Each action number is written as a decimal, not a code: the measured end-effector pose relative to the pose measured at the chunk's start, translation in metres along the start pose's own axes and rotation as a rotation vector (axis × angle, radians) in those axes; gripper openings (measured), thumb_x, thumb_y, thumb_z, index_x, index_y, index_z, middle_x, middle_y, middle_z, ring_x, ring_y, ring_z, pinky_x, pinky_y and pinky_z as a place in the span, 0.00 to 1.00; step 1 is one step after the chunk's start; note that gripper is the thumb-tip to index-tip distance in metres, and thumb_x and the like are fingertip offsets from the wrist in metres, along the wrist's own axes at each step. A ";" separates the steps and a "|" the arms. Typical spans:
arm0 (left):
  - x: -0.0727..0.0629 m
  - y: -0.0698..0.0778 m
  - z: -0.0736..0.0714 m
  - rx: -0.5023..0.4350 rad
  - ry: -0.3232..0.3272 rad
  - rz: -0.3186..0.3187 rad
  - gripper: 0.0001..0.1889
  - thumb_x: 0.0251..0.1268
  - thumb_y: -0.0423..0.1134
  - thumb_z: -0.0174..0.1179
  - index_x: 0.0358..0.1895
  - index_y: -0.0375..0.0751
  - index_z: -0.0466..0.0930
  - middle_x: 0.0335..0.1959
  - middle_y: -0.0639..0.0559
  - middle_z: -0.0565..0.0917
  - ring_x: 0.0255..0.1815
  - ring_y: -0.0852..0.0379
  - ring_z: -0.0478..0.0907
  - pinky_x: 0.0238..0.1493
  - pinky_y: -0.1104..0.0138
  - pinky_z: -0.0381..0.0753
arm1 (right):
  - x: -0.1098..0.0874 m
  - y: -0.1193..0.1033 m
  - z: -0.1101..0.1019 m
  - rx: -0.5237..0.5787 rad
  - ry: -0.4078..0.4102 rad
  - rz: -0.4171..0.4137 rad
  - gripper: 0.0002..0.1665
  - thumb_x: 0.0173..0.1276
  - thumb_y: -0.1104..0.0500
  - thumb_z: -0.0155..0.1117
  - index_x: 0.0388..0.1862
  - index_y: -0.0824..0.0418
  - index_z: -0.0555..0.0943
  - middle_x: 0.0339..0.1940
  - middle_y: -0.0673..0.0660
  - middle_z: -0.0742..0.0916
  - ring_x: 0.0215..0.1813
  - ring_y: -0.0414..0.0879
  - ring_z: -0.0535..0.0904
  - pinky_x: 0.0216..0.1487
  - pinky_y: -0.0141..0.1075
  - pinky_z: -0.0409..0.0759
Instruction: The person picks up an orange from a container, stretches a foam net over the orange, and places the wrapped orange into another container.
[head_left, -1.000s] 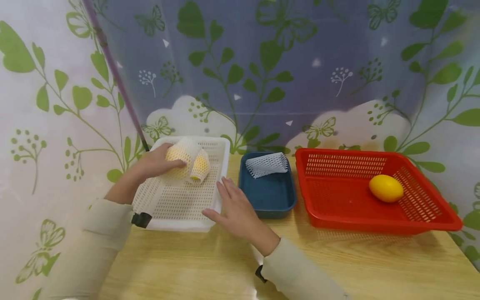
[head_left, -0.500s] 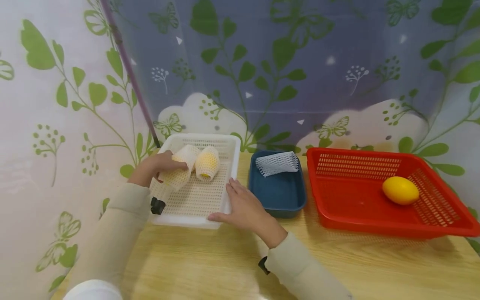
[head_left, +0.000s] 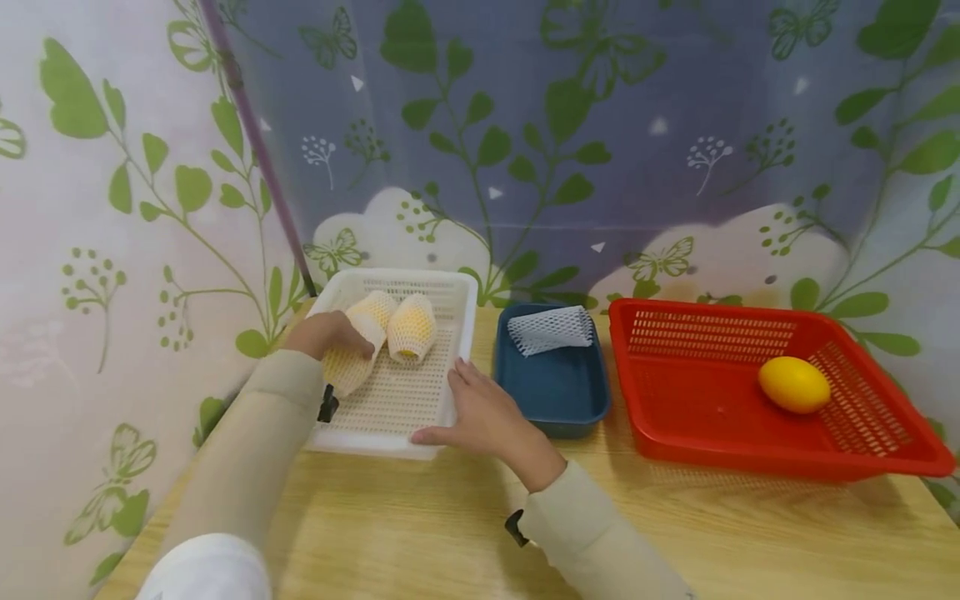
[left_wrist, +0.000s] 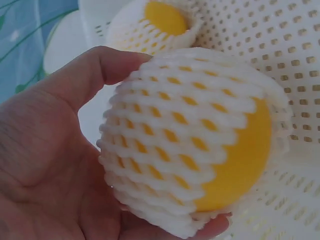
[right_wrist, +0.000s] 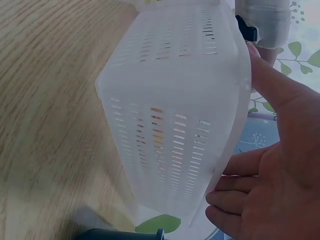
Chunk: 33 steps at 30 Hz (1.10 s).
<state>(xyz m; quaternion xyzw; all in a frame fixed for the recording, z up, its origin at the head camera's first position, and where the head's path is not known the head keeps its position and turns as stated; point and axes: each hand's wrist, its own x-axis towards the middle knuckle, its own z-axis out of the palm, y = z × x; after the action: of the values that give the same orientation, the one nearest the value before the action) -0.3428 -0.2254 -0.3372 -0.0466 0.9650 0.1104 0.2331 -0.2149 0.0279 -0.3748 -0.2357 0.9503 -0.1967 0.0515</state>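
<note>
My left hand grips a yellow fruit in a white foam net. In the left wrist view, the thumb and fingers curl round its sides, and part of its yellow skin is bare. It is low inside the white perforated basket. Beside it in the basket lies another netted yellow fruit, its yellow end uncovered. My right hand touches the basket's right rim with its fingers fairly straight and the thumb spread to the front corner. The right wrist view shows those fingertips against the rim.
Right of the white basket stands a blue tray with a folded white foam net in it. Farther right, a red basket holds a bare yellow oval fruit. A patterned curtain hangs behind the wooden table.
My left hand has brought the netted fruit toward the basket's near left side, apart from the other one. The right hand stays at the rim. The head view shifted a little.
</note>
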 end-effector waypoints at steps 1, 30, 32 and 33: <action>0.001 0.002 0.001 -0.005 -0.016 -0.021 0.43 0.52 0.54 0.63 0.62 0.22 0.65 0.59 0.31 0.73 0.57 0.39 0.72 0.58 0.53 0.74 | 0.000 0.000 0.000 -0.002 0.000 0.003 0.64 0.54 0.26 0.64 0.74 0.70 0.59 0.77 0.64 0.58 0.78 0.55 0.52 0.74 0.47 0.57; 0.004 0.018 0.006 0.059 -0.099 -0.155 0.56 0.58 0.68 0.57 0.70 0.19 0.51 0.70 0.27 0.59 0.68 0.36 0.62 0.68 0.52 0.65 | 0.001 0.002 0.002 0.028 0.003 0.013 0.65 0.53 0.26 0.66 0.75 0.67 0.57 0.77 0.64 0.58 0.76 0.58 0.55 0.72 0.48 0.61; 0.002 0.018 0.006 0.109 -0.085 -0.128 0.56 0.60 0.71 0.52 0.70 0.19 0.52 0.70 0.26 0.59 0.68 0.35 0.62 0.67 0.51 0.65 | 0.001 0.002 0.002 0.019 0.008 0.006 0.65 0.53 0.26 0.66 0.75 0.67 0.57 0.77 0.64 0.58 0.76 0.58 0.55 0.72 0.48 0.61; 0.001 0.018 0.006 0.135 -0.075 -0.117 0.56 0.60 0.72 0.50 0.70 0.19 0.53 0.70 0.26 0.59 0.68 0.35 0.63 0.66 0.51 0.66 | 0.001 0.002 0.002 0.010 0.009 0.002 0.65 0.53 0.26 0.65 0.75 0.67 0.57 0.77 0.65 0.58 0.76 0.58 0.55 0.72 0.48 0.61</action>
<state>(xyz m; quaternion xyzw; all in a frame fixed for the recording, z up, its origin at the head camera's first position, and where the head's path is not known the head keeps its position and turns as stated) -0.3440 -0.2067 -0.3396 -0.0828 0.9566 0.0330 0.2776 -0.2165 0.0280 -0.3771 -0.2334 0.9498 -0.2027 0.0485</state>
